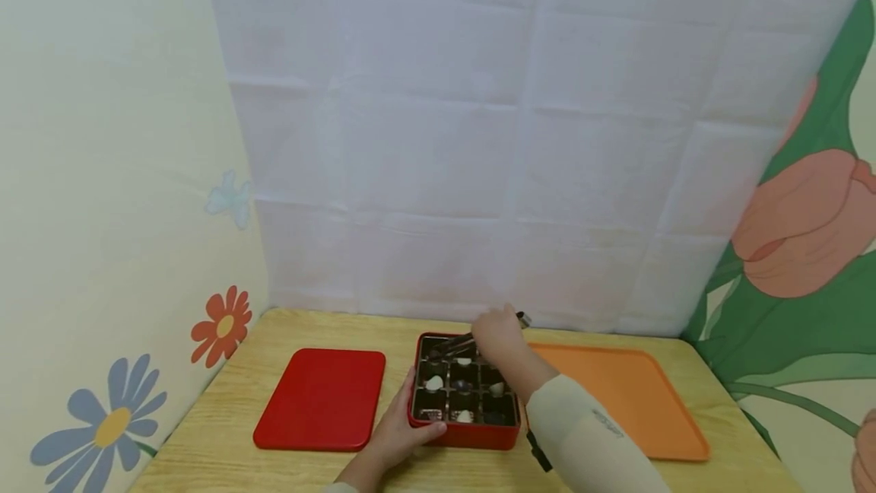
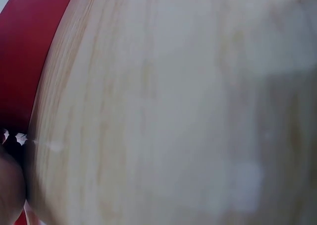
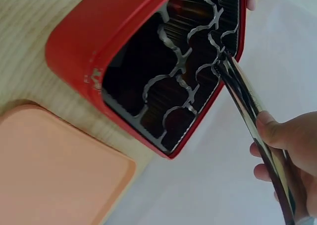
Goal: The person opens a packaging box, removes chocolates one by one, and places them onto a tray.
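Tongs [image 3: 249, 111] sit in the curled right grip [image 1: 498, 333], while the left grip [image 1: 404, 428] clasps the red box [image 1: 475, 437].

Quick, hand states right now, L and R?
Left hand: holding the red box at its near left corner, thumb at the front edge.
Right hand: holding metal tongs, tips in the box.
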